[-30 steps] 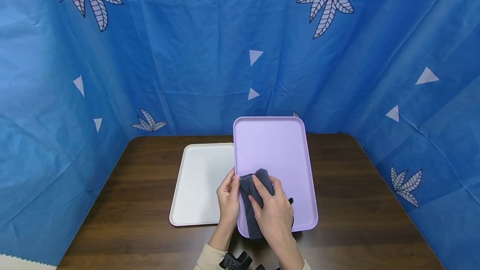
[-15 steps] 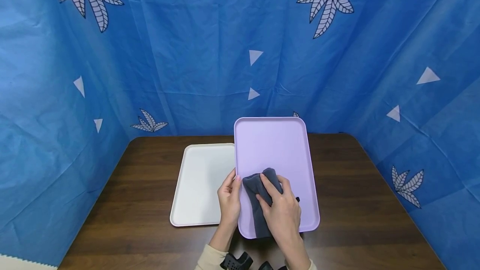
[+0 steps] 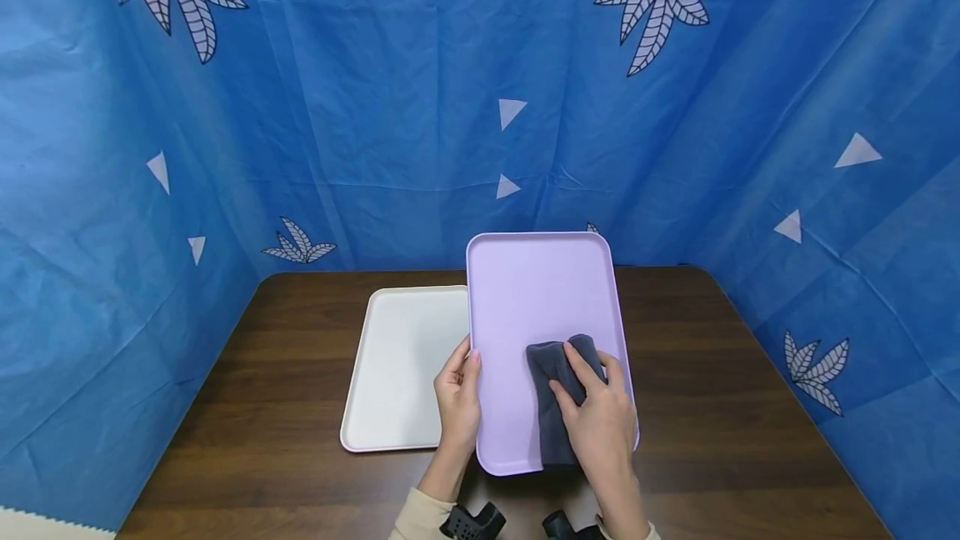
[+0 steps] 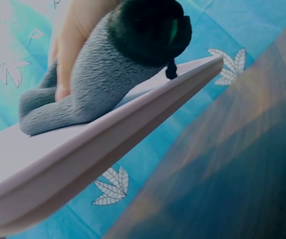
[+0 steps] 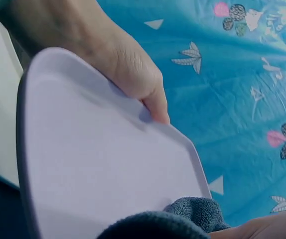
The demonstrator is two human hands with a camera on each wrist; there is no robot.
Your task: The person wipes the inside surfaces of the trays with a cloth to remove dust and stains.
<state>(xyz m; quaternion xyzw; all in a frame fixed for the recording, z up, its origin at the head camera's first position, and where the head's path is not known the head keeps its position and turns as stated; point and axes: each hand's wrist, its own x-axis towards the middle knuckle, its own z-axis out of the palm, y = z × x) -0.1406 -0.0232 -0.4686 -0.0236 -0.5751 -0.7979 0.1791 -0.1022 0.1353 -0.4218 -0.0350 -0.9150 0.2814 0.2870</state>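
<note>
A lilac rectangular tray with a low raised rim is held tilted up above the table. My left hand grips its left edge, thumb on the rim and the other fingers behind it. Bunched on the tray's lower right part is a dark grey cloth, which my right hand holds against the surface. In the left wrist view the grey cloth lies folded on the tray, with fingers tucked into it. The right wrist view shows the left hand at the tray's rim.
A white tray lies flat on the brown wooden table, its right side hidden behind the lilac one. Blue patterned curtains surround the table at the back and both sides.
My right hand has slid the grey cloth rightward across the lilac tray, from near its left edge toward its right edge. The left hand and both trays stay nearly still.
</note>
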